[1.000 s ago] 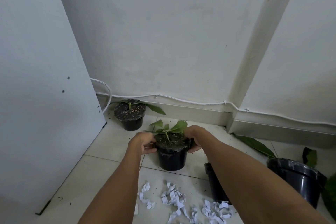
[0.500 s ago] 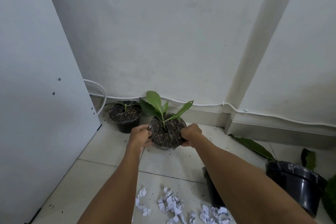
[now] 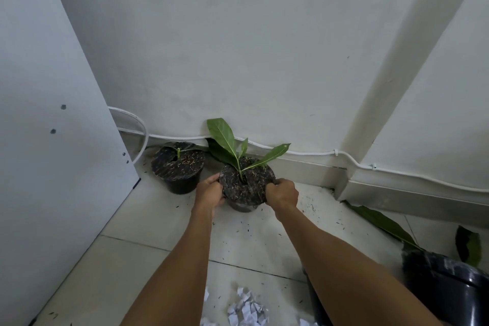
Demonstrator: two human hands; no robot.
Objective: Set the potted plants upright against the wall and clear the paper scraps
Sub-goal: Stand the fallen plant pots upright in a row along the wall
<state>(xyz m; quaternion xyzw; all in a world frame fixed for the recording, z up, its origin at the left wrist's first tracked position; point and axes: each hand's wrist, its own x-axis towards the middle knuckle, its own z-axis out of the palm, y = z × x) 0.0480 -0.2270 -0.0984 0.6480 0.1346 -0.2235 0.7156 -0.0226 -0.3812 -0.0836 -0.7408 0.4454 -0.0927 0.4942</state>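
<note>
Both hands, left hand (image 3: 210, 192) and right hand (image 3: 282, 190), clasp potted plant (image 3: 247, 182) rim; pot tilted toward camera, wall (image 3: 264, 61) just beyond

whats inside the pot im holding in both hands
The held pot is filled to the rim with dark soil, flecked with pale bits. A small green plant grows from the middle. Anything below the soil surface is covered.
</note>
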